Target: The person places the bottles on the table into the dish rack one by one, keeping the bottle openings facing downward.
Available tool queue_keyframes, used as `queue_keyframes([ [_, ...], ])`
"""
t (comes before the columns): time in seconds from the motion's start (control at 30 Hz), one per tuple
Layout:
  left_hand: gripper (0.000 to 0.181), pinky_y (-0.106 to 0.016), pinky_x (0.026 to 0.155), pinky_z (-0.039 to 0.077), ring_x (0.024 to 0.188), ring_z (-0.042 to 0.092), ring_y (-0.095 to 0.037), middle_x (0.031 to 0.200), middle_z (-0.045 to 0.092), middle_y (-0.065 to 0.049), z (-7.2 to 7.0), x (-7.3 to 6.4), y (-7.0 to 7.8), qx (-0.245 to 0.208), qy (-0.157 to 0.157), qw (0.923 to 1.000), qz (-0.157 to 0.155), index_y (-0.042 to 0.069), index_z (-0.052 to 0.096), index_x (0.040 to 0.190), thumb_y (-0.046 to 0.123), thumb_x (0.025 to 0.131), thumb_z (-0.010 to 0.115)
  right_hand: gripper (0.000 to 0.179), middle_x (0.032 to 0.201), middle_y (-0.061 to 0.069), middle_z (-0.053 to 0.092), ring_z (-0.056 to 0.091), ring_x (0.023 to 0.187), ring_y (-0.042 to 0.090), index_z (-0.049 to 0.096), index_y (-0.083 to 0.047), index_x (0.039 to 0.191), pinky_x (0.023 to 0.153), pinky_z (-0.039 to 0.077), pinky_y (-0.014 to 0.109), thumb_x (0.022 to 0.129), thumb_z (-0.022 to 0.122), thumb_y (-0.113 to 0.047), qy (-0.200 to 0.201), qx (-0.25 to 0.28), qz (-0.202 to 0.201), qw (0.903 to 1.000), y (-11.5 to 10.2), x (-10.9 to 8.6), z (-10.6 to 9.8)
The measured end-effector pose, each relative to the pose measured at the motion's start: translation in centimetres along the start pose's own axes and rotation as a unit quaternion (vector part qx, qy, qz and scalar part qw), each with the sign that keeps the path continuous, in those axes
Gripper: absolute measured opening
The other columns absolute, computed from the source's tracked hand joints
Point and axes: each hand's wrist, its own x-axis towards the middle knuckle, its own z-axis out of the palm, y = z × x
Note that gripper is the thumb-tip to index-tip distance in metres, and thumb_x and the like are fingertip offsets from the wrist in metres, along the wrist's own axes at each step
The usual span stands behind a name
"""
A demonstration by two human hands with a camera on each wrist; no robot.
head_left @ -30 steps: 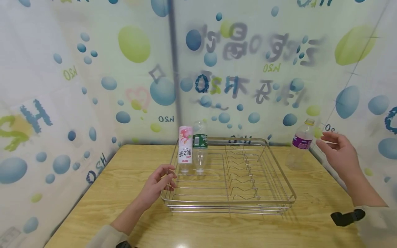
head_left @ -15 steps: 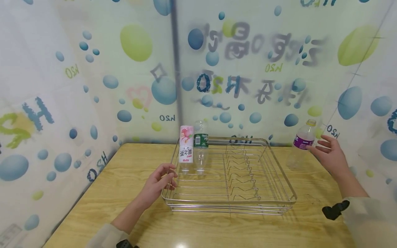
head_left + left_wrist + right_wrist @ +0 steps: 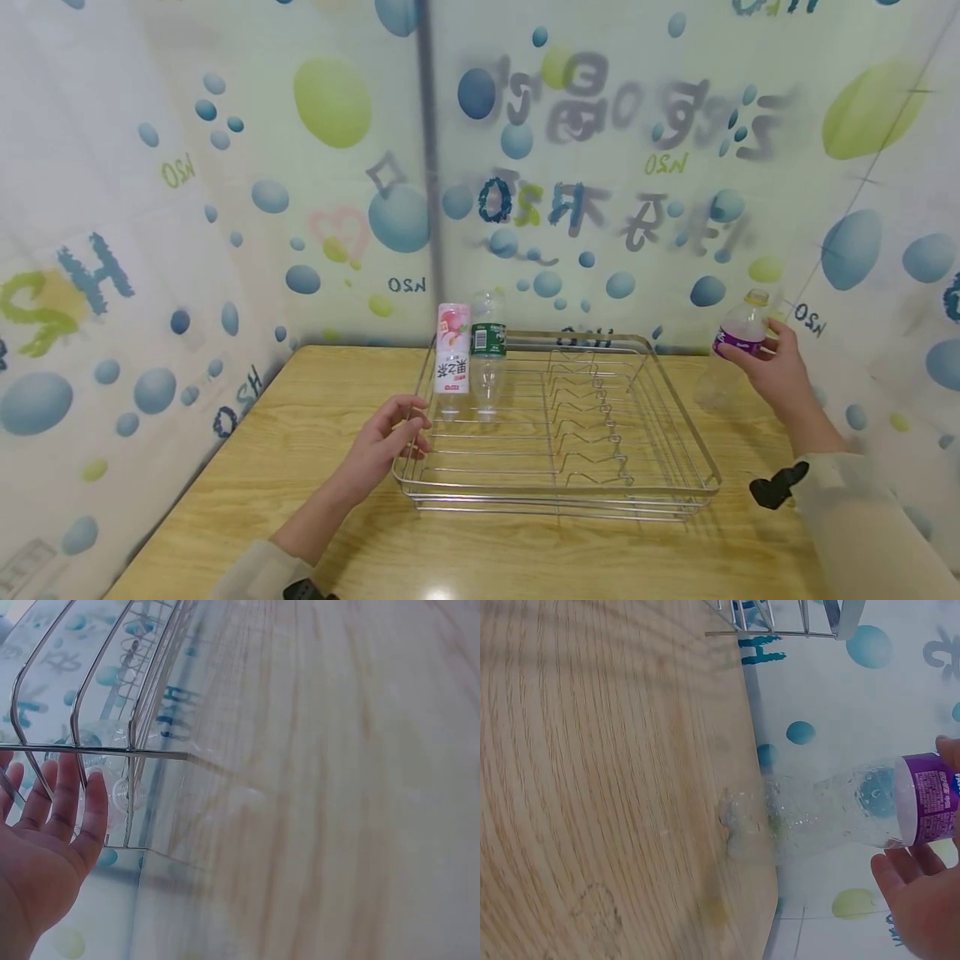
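At the table's right side, my right hand (image 3: 780, 375) grips a clear plastic bottle (image 3: 742, 329) by its purple label, thumb in front and fingers behind. The bottle has a yellow neck ring and stands upright on the wood. In the right wrist view, its clear lower part (image 3: 825, 814) shows, with fingers close to the label. My left hand (image 3: 386, 442) rests at the left front side of a metal wire dish rack (image 3: 558, 490), its fairly straight fingers against the wires in the left wrist view. Inside the rack's left side are a pink-and-white labelled bottle (image 3: 453, 350) and a green-labelled clear bottle (image 3: 489, 342).
The rack stands on a wooden table (image 3: 480, 554), with a row of bent wire dividers (image 3: 592, 417) on its right half. Patterned curtains (image 3: 615, 208) with blue and green dots hang behind the table and along both sides.
My right hand has moved left from beside the bottle and closed around its purple label. The left hand stays at the rack. The bottle stays about where it was.
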Motion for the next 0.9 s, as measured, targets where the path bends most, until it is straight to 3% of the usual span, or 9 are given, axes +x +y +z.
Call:
queue_keyframes([
  [0.27, 0.039, -0.039, 0.085, 0.066, 0.097, 0.074, -0.033, 0.126, 0.059, -0.030, 0.1, 0.1, 0.1, -0.001, -0.007, 0.9999, 0.008, -0.004, 0.045, 0.149, 0.018, 0.117, 0.050, 0.101, 0.173, 0.037, 0.022, 0.033, 0.149, 0.056, -0.001, -0.003, 0.174, 0.121, 0.043, 0.071, 0.110, 0.059, -0.054, 0.012, -0.009, 0.004, 0.9999, 0.4, 0.0, 0.3],
  [0.4, 0.035, -0.040, 0.085, 0.067, 0.097, 0.073, -0.034, 0.126, 0.058, -0.030, 0.1, 0.2, 0.1, -0.001, -0.007, 0.9999, 0.010, 0.000, 0.048, 0.146, 0.019, 0.117, 0.051, 0.100, 0.171, 0.037, 0.027, 0.037, 0.146, 0.054, 0.003, -0.003, 0.174, 0.102, 0.057, 0.040, 0.110, 0.059, -0.054, 0.024, -0.022, 0.003, 0.9995, 0.5, -0.2, 0.1],
  [0.47, 0.034, -0.041, 0.086, 0.067, 0.097, 0.073, -0.034, 0.126, 0.058, -0.031, 0.2, 0.1, 0.1, -0.001, -0.008, 0.9999, 0.010, 0.001, 0.049, 0.145, 0.019, 0.117, 0.051, 0.099, 0.169, 0.037, 0.028, 0.038, 0.142, 0.053, 0.004, -0.003, 0.174, 0.088, 0.051, 0.023, 0.110, 0.060, -0.053, 0.028, -0.026, -0.001, 0.9993, 0.3, -0.5, 0.0],
  [0.57, 0.031, -0.041, 0.086, 0.067, 0.097, 0.073, -0.034, 0.126, 0.058, -0.031, 0.1, 0.1, 0.1, -0.002, -0.006, 0.9999, 0.008, 0.004, 0.050, 0.144, 0.020, 0.116, 0.051, 0.098, 0.167, 0.037, 0.030, 0.041, 0.135, 0.050, 0.005, -0.003, 0.174, 0.077, 0.042, 0.012, 0.110, 0.061, -0.052, 0.028, -0.025, -0.011, 0.9992, 0.0, -0.8, -0.2],
  [0.9, 0.040, -0.039, 0.085, 0.067, 0.097, 0.074, -0.033, 0.126, 0.058, -0.030, 0.0, -0.1, 0.0, 0.001, -0.002, 1.0000, 0.004, -0.004, 0.045, 0.149, 0.018, 0.117, 0.050, 0.089, 0.155, 0.026, 0.038, 0.047, 0.114, 0.011, 0.010, -0.013, 0.175, 0.076, 0.047, 0.004, 0.110, 0.066, -0.040, 0.020, -0.018, -0.093, 0.9953, -2.5, -1.8, -0.2],
])
